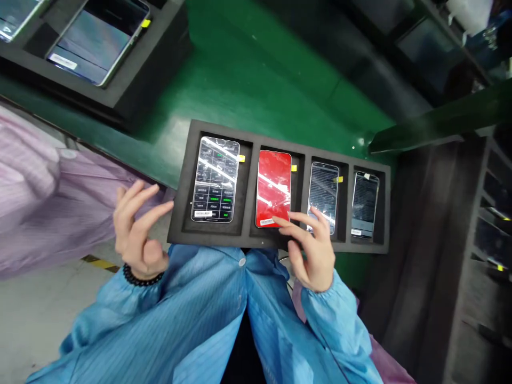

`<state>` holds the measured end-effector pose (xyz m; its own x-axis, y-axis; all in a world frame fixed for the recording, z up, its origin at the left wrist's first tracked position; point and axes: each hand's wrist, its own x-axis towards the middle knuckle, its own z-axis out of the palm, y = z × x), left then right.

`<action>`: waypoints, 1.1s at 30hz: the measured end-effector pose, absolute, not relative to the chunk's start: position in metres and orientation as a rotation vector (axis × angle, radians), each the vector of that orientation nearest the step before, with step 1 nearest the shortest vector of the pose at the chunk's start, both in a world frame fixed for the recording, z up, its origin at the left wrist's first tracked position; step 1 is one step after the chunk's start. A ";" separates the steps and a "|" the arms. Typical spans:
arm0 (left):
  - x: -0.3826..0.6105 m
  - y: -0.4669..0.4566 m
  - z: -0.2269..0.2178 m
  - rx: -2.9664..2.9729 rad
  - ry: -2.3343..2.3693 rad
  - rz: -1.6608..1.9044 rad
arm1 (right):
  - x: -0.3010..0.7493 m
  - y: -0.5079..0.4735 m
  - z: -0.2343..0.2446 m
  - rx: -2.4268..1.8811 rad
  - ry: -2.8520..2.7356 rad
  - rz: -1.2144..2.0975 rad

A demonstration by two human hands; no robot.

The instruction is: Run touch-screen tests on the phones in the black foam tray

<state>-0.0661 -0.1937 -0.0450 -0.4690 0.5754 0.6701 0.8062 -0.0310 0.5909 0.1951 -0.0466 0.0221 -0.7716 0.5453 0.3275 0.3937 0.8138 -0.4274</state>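
Observation:
In front of me lies a black foam tray (246, 184) with a phone in each of its compartments. The leftmost phone (216, 178) shows a dark grid with some green text. Beside it is a phone with a red screen (273, 184); my right hand (314, 245) has its fingers over that phone's lower end, with a fingertip at the white label. Two phones with dark screens full of text, a middle-right phone (323, 186) and a rightmost phone (365, 200), lie further along. My left hand (140, 229) hovers off the tray's left end, fingers spread, holding nothing.
The tray sits on a green tabletop (256, 80). Another black foam tray (120, 90) with phones stands at the upper left. Pink-clad sleeves or clothing (92, 208) of another person are close on the left. Dark racks (496, 234) stand at the right.

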 end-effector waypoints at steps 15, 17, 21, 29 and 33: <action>-0.066 -0.209 -0.045 -1.853 -2.244 -1.071 | 0.186 -0.032 0.005 -0.483 -2.509 0.408; -0.067 -0.194 -0.032 -1.897 -2.313 -1.032 | 0.182 -0.028 0.007 -0.482 -2.515 0.415; -0.072 -0.152 -0.008 -2.019 -2.362 -0.870 | 0.179 -0.026 0.006 -0.519 -2.543 0.442; -0.082 -0.105 0.001 -2.145 -2.445 -0.626 | 0.183 -0.029 0.004 -0.557 -2.538 0.440; -0.085 -0.135 0.004 -1.823 -2.425 -0.890 | 0.184 -0.029 0.004 -0.566 -2.513 0.448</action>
